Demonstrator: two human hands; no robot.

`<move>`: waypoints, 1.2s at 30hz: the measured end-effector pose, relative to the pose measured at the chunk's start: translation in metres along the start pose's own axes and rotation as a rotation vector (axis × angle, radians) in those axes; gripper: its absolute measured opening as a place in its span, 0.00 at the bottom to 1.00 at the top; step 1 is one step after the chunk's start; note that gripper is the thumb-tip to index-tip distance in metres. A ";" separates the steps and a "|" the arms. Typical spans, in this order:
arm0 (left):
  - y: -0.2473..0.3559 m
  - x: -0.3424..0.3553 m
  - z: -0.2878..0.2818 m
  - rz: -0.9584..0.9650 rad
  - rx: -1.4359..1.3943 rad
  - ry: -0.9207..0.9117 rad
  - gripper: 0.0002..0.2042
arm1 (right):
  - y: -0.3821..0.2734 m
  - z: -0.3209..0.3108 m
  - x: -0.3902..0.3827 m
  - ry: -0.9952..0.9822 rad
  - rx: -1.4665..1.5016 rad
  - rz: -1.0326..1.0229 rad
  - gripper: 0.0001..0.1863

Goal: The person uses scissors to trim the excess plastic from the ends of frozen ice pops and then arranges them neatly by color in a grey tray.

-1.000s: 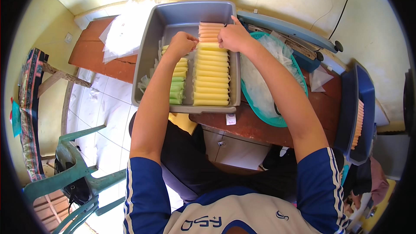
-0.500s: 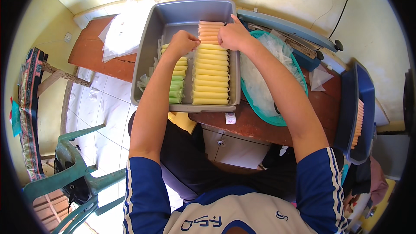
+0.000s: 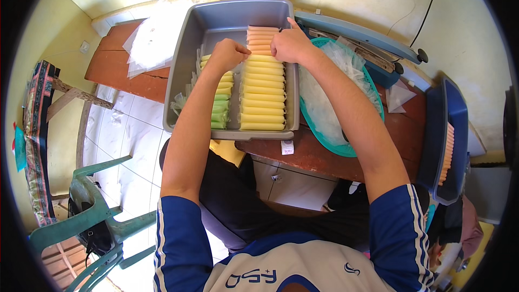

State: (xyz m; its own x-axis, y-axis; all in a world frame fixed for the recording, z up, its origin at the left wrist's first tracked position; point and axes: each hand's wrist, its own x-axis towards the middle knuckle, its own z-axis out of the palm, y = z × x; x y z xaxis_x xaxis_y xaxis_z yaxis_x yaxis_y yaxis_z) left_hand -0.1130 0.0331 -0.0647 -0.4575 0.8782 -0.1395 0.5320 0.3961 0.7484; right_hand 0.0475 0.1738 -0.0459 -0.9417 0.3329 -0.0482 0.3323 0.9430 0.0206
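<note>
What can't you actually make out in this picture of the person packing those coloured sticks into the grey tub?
Head view:
- Left hand: fist hides whatever the fingers grip and the sticks beneath.
- Right hand: its fingertips are curled under, so contact with the orange sticks is unclear.
- Green sticks: partly covered by the left forearm.
- Blue tray: bent and cut at the fisheye rim.
- Teal basin: its contents are a blurred clear-plastic heap.

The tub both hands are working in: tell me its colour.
Grey. The tub shows in the head view, with the left hand and right hand over its yellow sticks.
</note>
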 end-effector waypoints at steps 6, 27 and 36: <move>0.004 -0.004 -0.001 0.048 0.113 -0.011 0.09 | 0.001 0.000 -0.001 0.001 -0.012 0.006 0.08; -0.046 -0.053 -0.063 0.036 0.488 -0.023 0.13 | -0.073 0.027 0.022 0.342 0.228 -0.212 0.07; -0.048 -0.046 -0.048 -0.093 0.612 -0.262 0.16 | -0.121 0.036 0.063 0.099 0.041 -0.140 0.07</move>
State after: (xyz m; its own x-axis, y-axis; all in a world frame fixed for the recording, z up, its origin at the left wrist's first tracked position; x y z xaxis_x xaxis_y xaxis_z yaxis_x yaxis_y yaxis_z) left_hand -0.1518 -0.0393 -0.0631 -0.3740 0.8386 -0.3960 0.8423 0.4859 0.2335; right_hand -0.0496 0.0812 -0.0876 -0.9789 0.1978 0.0513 0.1970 0.9802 -0.0199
